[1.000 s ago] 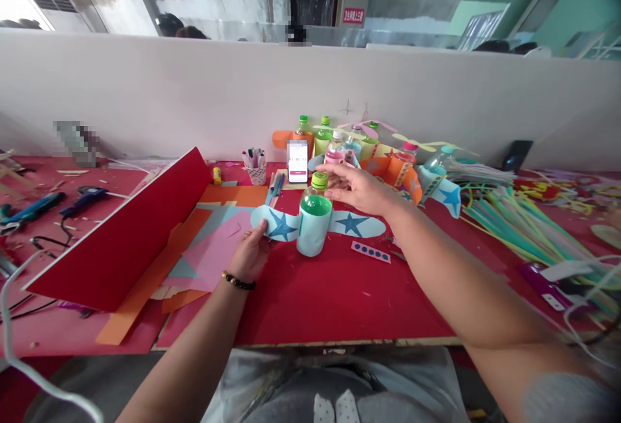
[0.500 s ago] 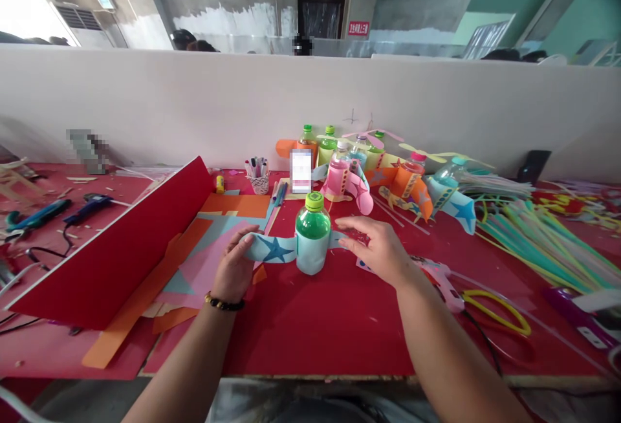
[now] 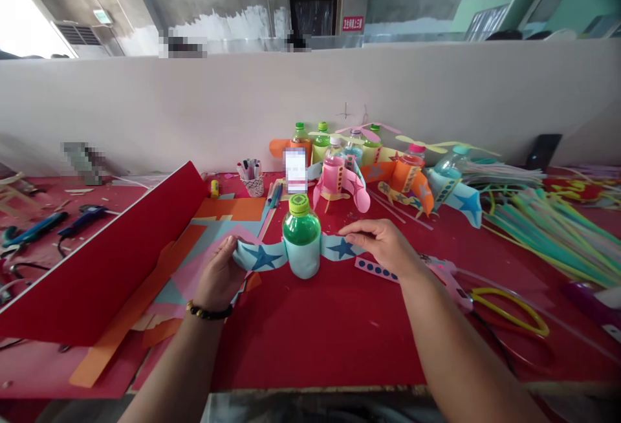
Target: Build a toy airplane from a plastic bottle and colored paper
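Note:
A green plastic bottle [image 3: 301, 229] with a light green cap stands upright on the red table, light blue paper wrapped round its lower part. From each side of it sticks out a light blue paper wing with a dark blue star. My left hand [image 3: 218, 274] pinches the outer end of the left paper wing [image 3: 262, 257]. At the other side, my right hand [image 3: 383, 245] has its thumb and fingers closed on the upper edge of the right paper wing [image 3: 339, 248]. Below the right hand lies a pink strip with blue dots [image 3: 373, 269], partly covered by the wrist.
Several decorated bottles with paper propellers, one pink [image 3: 332, 174], stand at the back. A pink glue gun [image 3: 449, 281] and yellow loop [image 3: 514, 306] lie right. Coloured paper [image 3: 194, 248] and a raised red board [image 3: 111, 255] are left; a pen cup [image 3: 253, 182] stands behind.
The right wing, mostly hidden by my fingers before, now shows its star. Both wings look more spread out. The whole view has shifted slightly.

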{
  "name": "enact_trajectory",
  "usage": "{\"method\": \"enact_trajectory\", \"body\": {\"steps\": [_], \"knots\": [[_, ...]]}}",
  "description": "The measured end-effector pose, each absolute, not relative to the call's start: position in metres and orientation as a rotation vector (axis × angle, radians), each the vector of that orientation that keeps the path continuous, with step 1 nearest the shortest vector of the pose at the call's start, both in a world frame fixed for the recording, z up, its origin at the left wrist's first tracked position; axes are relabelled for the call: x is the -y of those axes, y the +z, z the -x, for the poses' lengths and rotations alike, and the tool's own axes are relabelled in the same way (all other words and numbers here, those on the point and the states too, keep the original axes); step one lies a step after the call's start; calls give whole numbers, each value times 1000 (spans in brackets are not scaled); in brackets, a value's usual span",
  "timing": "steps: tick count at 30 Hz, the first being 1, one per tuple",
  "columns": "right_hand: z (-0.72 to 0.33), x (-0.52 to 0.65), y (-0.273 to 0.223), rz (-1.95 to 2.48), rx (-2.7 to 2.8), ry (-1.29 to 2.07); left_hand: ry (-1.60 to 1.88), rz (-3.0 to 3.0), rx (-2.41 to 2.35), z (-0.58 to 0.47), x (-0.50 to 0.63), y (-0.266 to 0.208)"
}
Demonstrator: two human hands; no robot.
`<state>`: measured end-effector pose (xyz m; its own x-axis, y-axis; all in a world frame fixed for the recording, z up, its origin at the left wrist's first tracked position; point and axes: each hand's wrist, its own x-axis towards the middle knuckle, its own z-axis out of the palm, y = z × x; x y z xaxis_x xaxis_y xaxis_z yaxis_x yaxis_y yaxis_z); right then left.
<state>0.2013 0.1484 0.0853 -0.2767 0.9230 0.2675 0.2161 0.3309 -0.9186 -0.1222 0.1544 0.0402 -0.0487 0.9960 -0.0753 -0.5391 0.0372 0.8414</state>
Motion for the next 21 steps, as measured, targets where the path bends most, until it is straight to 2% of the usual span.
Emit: {"method": "enact_trajectory", "body": {"steps": [9,21], "knots": [[-198,-167,59,916,1409,1360,1414,-680,-890,114,-158,36],[-195,-170,52,885,1348,1476,1426,-776,-889,107,-163,36]]}}
